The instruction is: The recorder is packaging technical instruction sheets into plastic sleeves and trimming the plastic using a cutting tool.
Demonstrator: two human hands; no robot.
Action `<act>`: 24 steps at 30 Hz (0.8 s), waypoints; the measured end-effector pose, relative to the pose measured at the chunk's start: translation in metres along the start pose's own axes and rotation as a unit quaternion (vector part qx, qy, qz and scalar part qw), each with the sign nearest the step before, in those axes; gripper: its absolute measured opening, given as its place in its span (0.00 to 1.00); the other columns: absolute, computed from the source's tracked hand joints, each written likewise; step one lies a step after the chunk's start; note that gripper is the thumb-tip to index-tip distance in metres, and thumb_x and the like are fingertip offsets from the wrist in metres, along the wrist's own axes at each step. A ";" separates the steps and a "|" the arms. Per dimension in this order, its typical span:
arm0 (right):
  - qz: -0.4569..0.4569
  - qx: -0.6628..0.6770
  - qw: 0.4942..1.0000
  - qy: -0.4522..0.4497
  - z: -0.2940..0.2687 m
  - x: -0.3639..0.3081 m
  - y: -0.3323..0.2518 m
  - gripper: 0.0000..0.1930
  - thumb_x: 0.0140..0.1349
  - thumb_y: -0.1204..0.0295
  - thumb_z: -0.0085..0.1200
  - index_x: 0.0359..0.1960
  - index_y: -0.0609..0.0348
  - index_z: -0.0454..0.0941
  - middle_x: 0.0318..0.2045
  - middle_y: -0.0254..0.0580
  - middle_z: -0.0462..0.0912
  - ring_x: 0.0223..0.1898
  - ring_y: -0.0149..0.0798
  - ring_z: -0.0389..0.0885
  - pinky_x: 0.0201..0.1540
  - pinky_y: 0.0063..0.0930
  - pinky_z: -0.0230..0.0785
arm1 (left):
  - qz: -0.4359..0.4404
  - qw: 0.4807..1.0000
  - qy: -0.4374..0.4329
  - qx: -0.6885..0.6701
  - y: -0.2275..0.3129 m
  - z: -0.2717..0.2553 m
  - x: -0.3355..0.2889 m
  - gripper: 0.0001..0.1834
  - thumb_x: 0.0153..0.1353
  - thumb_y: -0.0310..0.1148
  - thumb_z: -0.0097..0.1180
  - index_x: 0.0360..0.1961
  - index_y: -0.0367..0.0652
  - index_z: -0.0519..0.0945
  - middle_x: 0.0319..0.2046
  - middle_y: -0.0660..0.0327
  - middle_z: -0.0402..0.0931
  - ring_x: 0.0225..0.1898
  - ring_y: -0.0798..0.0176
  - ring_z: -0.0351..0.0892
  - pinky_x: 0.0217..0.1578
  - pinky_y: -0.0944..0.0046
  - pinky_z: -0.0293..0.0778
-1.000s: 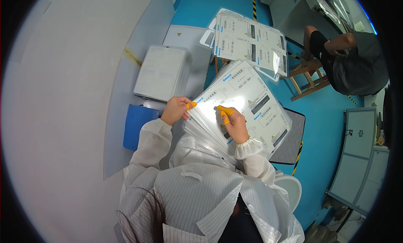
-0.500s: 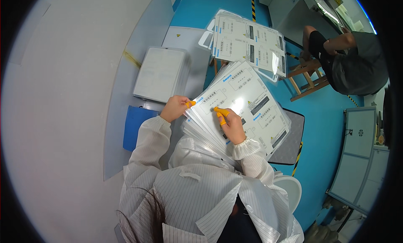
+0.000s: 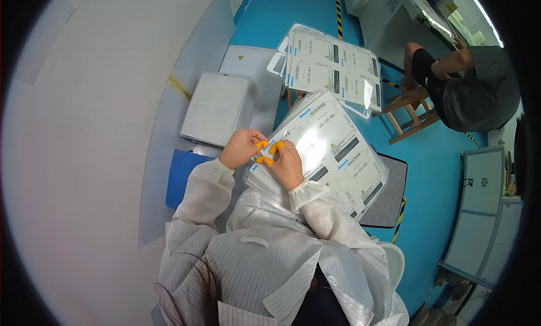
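The stack of clear plastic sleeves (image 3: 329,157), each holding a white printed sheet, serves as the reference point; it lies tilted on the person's lap, directly in front of the striped white coat.

Left hand (image 3: 241,148): positioned at the near left corner of the stack, fingers curled inward, with orange finger cots on the fingertips (image 3: 262,145). It touches the corner edge of the top sleeve.

Right hand (image 3: 287,163): resting on the same corner of the stack, just beside the left hand, its orange-tipped fingers meeting those of the left. Both hands pinch at the sleeve corner together; whether the grip is closed on a single sleeve cannot be determined.

Beyond the stack lies a second pile of sleeved sheets (image 3: 332,69). Left of the stack sits a grey flat box (image 3: 217,107), and below that a blue panel (image 3: 179,178). Right of the stack, a dark mat (image 3: 389,196) lies on the blue floor. Farther right, another person (image 3: 468,86) sits at a wooden stool (image 3: 414,114).
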State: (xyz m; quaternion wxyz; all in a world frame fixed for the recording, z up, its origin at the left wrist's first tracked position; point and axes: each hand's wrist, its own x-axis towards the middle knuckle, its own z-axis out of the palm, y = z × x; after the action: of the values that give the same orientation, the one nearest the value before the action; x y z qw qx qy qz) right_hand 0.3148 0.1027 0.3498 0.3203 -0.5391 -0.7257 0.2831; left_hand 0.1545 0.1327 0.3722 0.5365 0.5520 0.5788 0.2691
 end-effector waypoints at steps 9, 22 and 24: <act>0.037 0.074 0.997 -0.005 -0.007 0.003 -0.002 0.09 0.45 0.74 0.59 0.25 0.66 0.73 0.25 0.47 0.71 0.29 0.47 0.71 0.32 0.33 0.66 | -0.031 0.998 0.007 -0.046 -0.006 0.000 -0.002 0.08 0.55 0.21 0.50 0.36 0.33 0.76 0.28 0.60 0.77 0.25 0.73 0.74 0.28 0.74 0.73; -0.009 0.460 0.883 0.091 -0.063 0.004 0.057 0.06 0.61 0.71 0.46 0.37 0.59 0.68 0.32 0.39 0.75 0.40 0.36 0.74 0.52 0.33 0.62 | -0.075 0.983 -0.075 -0.152 -0.029 -0.007 -0.001 0.17 0.56 0.21 0.48 0.49 0.34 0.73 0.37 0.56 0.77 0.35 0.68 0.77 0.37 0.73 0.74; -0.001 0.570 0.819 0.066 -0.085 -0.002 0.054 0.10 0.63 0.64 0.45 0.37 0.57 0.65 0.28 0.41 0.75 0.38 0.39 0.76 0.54 0.40 0.62 | -0.073 0.981 -0.098 -0.149 -0.026 -0.012 0.002 0.18 0.58 0.23 0.49 0.50 0.33 0.71 0.37 0.56 0.77 0.34 0.68 0.78 0.37 0.73 0.74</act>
State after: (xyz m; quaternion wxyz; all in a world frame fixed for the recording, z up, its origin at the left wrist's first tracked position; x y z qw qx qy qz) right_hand 0.4135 0.1208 0.3627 0.6178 -0.2772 -0.4128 0.6092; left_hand 0.1348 0.1310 0.3511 0.6852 0.4458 0.5153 0.2573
